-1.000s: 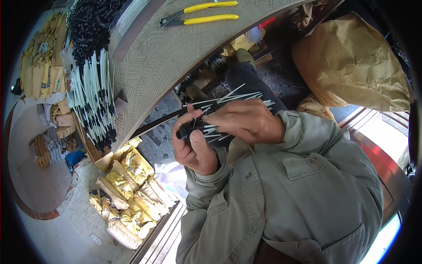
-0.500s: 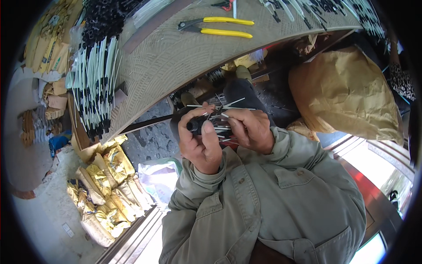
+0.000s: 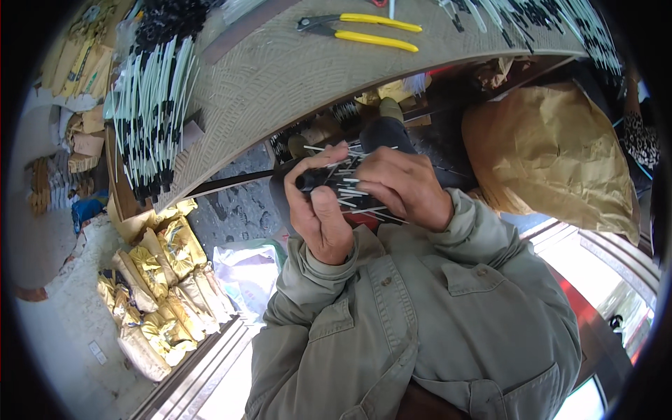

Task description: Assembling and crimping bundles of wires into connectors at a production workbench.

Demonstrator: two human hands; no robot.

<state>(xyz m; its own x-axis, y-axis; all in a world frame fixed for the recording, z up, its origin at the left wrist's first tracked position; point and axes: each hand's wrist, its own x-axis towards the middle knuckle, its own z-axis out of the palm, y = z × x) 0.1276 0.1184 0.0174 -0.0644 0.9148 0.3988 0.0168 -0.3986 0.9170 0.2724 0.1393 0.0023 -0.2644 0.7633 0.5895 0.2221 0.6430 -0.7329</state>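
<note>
Over my lap, my left hand [image 3: 318, 210] is curled around a black round piece [image 3: 306, 182], its thumb toward me and fingers on the far side. My right hand [image 3: 406, 183] sits just to the right, fingers bent down and together over a bunch of thin white sticks [image 3: 348, 190]. Its fingertips are partly hidden, so what they pinch does not show. More white sticks [image 3: 378, 212] lie crosswise below the hands, and some poke out beyond my left fingertips.
A bench [image 3: 259, 77] curves ahead, bearing yellow-handled pliers [image 3: 360, 31], a bundle of white sticks with black parts [image 3: 154, 119] and more sticks [image 3: 518, 21] at right. A brown paper sack [image 3: 549, 154] stands right; gold-wrapped packets [image 3: 164, 287] fill a box at left.
My right hand has shifted slightly up and right, and its fingers now point down over the sticks instead of pinching one beside my left fingertips. My left hand keeps its hold on the black piece.
</note>
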